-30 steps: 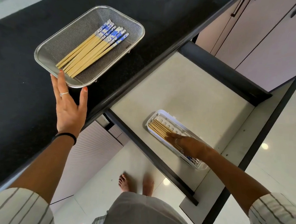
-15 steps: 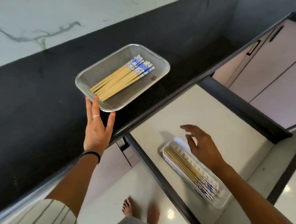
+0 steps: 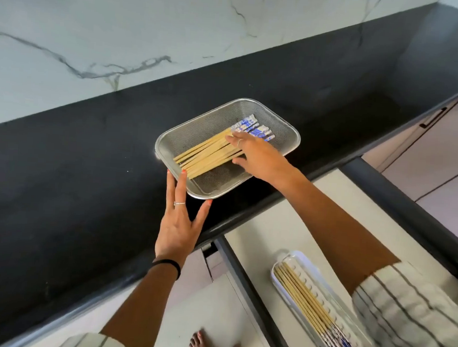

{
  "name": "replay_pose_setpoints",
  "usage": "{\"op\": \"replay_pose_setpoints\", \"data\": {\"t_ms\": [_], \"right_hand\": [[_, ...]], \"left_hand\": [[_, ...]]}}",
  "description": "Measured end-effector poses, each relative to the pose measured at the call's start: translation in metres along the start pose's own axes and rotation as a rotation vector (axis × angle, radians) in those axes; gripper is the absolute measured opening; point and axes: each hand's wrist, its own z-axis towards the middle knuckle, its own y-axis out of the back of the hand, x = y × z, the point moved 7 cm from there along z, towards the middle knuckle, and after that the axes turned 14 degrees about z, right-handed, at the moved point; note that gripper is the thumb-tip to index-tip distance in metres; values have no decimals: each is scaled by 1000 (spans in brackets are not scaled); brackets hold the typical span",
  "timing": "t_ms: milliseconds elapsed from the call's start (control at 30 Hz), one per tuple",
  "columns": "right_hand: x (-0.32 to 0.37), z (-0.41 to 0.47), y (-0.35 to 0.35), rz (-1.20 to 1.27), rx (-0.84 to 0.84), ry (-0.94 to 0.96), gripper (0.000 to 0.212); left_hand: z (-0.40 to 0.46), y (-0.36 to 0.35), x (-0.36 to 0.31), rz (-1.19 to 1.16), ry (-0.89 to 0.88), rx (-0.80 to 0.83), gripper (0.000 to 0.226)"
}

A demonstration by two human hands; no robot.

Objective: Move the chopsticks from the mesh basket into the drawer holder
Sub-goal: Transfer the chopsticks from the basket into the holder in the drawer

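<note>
A metal mesh basket (image 3: 285, 124) sits on the black counter near its front edge. Several wooden chopsticks with blue-and-white ends (image 3: 210, 154) lie in it. My right hand (image 3: 253, 154) reaches into the basket, fingers spread over the chopsticks' middle and touching them; no grip shows. My left hand (image 3: 179, 222) rests flat on the counter, fingertips against the basket's near rim. In the open drawer lies the white holder (image 3: 301, 259) with several chopsticks (image 3: 305, 306) in it, partly hidden by my right sleeve.
The black counter (image 3: 73, 176) runs along a white marble wall (image 3: 97, 28). The open drawer (image 3: 329, 196) has a pale floor and dark sides. Cabinet doors with dark handles (image 3: 435, 117) stand at the right. My bare feet show below.
My right hand left the drawer holder, rose, and now lies on the chopsticks in the basket. The view tilted up toward the counter. My left hand stayed at the basket's rim.
</note>
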Motion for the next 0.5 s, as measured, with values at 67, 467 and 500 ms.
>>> {"op": "replay_pose_setpoints", "data": {"t_ms": [67, 467, 500], "right_hand": [[-5, 16, -13, -127, 80, -59, 68], [20, 51, -37, -681, 90, 159, 45], [21, 52, -35, -680, 73, 175, 44]], "left_hand": [[0, 0, 1, 9, 29, 7, 78], [4, -2, 3, 48, 27, -13, 78], [4, -1, 4, 50, 28, -18, 78]]}}
